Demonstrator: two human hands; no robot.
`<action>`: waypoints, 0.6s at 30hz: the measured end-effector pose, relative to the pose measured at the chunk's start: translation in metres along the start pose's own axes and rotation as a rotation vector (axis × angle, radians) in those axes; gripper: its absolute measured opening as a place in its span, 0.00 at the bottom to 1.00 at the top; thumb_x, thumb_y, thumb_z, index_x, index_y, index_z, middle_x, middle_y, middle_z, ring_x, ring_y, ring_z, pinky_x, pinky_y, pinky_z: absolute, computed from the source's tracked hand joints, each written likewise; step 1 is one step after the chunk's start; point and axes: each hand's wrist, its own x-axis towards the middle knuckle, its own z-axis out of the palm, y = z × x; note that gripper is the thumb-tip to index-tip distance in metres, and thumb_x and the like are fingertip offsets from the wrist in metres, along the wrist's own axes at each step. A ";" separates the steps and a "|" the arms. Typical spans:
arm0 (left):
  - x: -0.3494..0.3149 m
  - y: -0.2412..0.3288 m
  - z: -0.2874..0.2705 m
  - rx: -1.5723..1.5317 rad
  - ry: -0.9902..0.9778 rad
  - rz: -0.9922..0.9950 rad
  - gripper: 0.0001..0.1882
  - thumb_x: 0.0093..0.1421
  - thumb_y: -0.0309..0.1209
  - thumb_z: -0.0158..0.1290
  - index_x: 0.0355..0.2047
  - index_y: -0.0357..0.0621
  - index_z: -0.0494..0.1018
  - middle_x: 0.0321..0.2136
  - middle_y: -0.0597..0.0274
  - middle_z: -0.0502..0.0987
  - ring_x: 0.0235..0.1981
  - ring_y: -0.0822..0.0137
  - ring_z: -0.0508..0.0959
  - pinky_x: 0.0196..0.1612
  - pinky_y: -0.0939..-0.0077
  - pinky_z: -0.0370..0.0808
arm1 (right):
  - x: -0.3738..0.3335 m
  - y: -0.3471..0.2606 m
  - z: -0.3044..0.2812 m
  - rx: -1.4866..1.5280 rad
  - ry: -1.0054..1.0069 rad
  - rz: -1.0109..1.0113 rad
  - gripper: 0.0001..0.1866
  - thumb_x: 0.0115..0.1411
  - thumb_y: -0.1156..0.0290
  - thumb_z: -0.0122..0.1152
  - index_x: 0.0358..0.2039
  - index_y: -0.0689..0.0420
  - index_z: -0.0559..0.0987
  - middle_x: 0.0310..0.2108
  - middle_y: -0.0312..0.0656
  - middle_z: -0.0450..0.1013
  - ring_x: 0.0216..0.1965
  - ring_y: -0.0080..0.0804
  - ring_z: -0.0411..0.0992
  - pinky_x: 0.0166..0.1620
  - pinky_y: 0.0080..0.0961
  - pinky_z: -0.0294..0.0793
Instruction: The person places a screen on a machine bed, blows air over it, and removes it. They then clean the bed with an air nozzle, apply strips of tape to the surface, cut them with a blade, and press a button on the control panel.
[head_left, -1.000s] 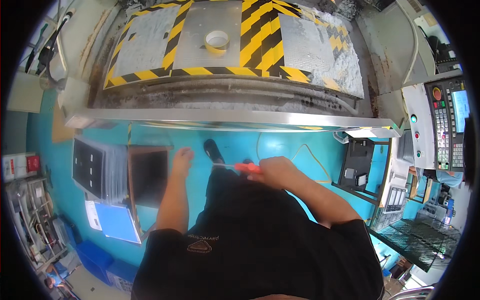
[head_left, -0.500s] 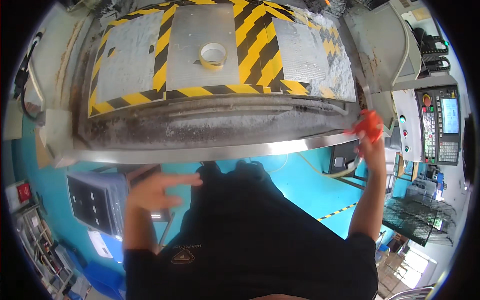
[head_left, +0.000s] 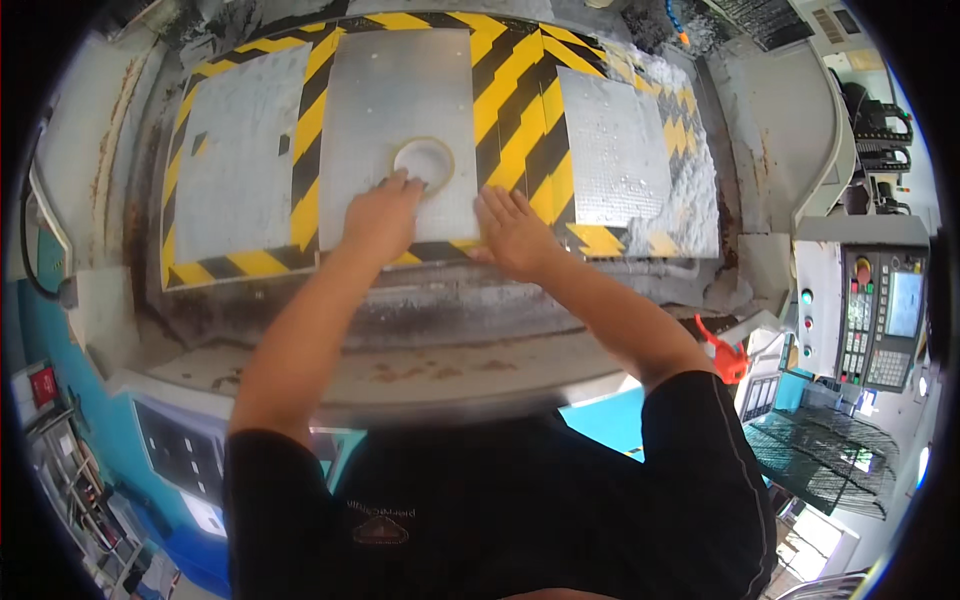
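A roll of yellowish tape [head_left: 449, 178] lies on its side face on the bare grey metal plate [head_left: 400, 80] at the middle. My left hand [head_left: 383, 215] reaches over the plate, its fingertips against the roll's near left rim; the fingers look loosely extended, not wrapped round it. My right hand [head_left: 515, 235] rests with fingers stretched out at the plate's right edge, partly over the yellow-and-black striped tape [head_left: 515, 110], and holds nothing. The red air blow gun [head_left: 728, 360] sits at the machine's front edge, beside my right upper arm.
A second plate [head_left: 615, 150] at right has wet droplets and whitish residue beside it. Another pale plate [head_left: 240, 150] lies at left. The machine's front ledge [head_left: 450, 375] runs below my forearms. A control panel [head_left: 880, 310] stands at far right.
The red blow gun has left my right hand and now sits at the machine's edge. Both hands have moved forward onto the middle plate, and I lean closer over the machine.
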 end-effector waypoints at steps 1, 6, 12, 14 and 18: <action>-0.001 -0.006 0.009 -0.016 0.103 0.015 0.21 0.57 0.31 0.59 0.52 0.47 0.74 0.54 0.52 0.75 0.45 0.53 0.80 0.48 0.60 0.78 | 0.020 0.007 0.010 0.004 0.015 -0.029 0.46 0.68 0.36 0.39 0.70 0.66 0.56 0.72 0.56 0.51 0.74 0.50 0.47 0.73 0.48 0.43; 0.004 -0.019 0.008 -0.057 0.152 0.072 0.12 0.54 0.26 0.55 0.40 0.46 0.77 0.41 0.57 0.78 0.40 0.53 0.80 0.42 0.59 0.78 | 0.113 0.066 0.011 0.097 0.205 0.059 0.44 0.69 0.38 0.38 0.70 0.65 0.57 0.73 0.53 0.50 0.75 0.47 0.46 0.74 0.48 0.41; -0.027 0.004 -0.083 -0.204 0.160 0.066 0.10 0.52 0.22 0.60 0.36 0.43 0.76 0.38 0.57 0.78 0.37 0.51 0.79 0.40 0.62 0.77 | 0.199 0.131 0.006 0.105 0.189 0.108 0.40 0.71 0.41 0.36 0.71 0.60 0.58 0.73 0.46 0.52 0.75 0.41 0.46 0.74 0.45 0.41; -0.036 0.005 -0.100 -0.274 0.126 0.021 0.12 0.51 0.21 0.61 0.37 0.42 0.76 0.39 0.56 0.78 0.38 0.51 0.79 0.40 0.61 0.77 | 0.231 0.138 0.000 0.085 0.185 0.154 0.39 0.72 0.42 0.34 0.71 0.58 0.57 0.74 0.42 0.51 0.75 0.39 0.46 0.74 0.44 0.41; -0.038 -0.001 -0.103 -0.324 0.141 -0.021 0.13 0.51 0.20 0.62 0.38 0.41 0.76 0.39 0.55 0.78 0.37 0.50 0.79 0.40 0.61 0.77 | 0.290 0.145 -0.012 0.105 0.239 0.268 0.38 0.72 0.42 0.31 0.72 0.57 0.56 0.75 0.43 0.48 0.75 0.39 0.44 0.75 0.42 0.41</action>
